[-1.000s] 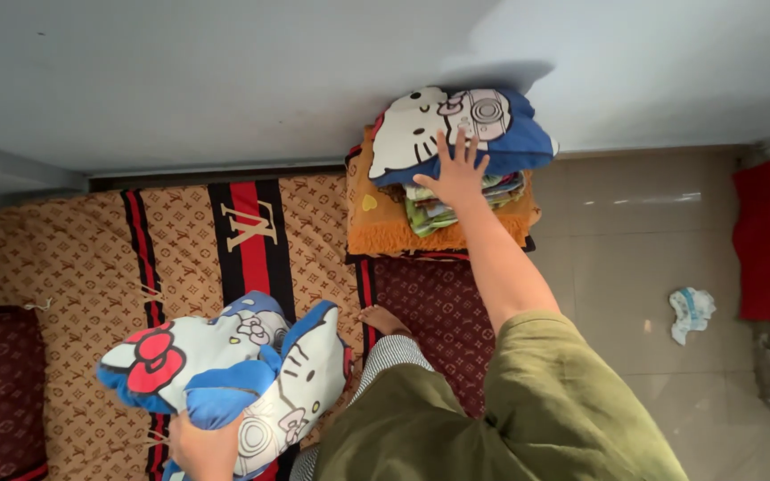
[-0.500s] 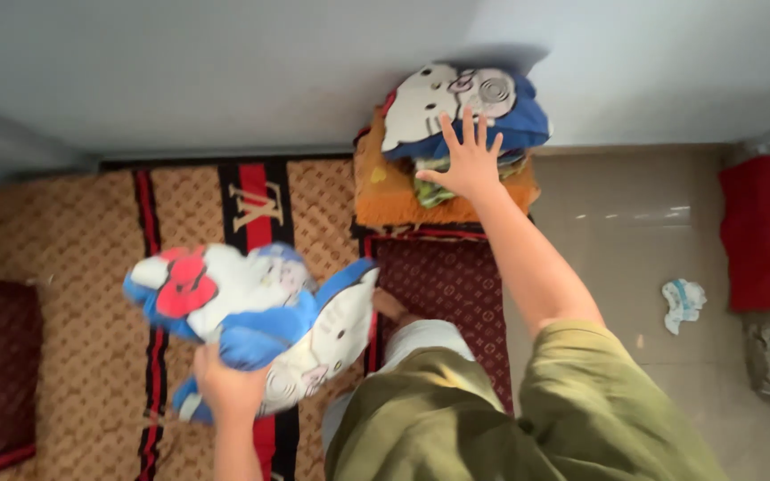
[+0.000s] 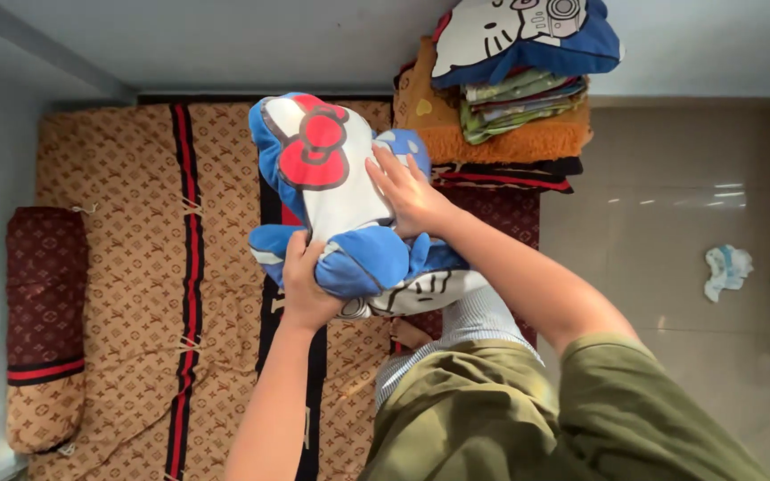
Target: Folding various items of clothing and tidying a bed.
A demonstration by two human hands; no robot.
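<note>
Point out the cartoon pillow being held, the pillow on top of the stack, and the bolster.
held pillow [image 3: 323, 165]: head view, red bow print.
stacked pillow [image 3: 501, 36]: head view, white cat face.
bolster [image 3: 45, 294]: head view, maroon middle.

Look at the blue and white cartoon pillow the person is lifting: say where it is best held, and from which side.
Grip the cartoon pillow at its two ends, coming from the near side. It is soft and sags, so the left hand bunches the lower blue end while the right hand lies flat on the white face by the red bow, steadying it.
</note>
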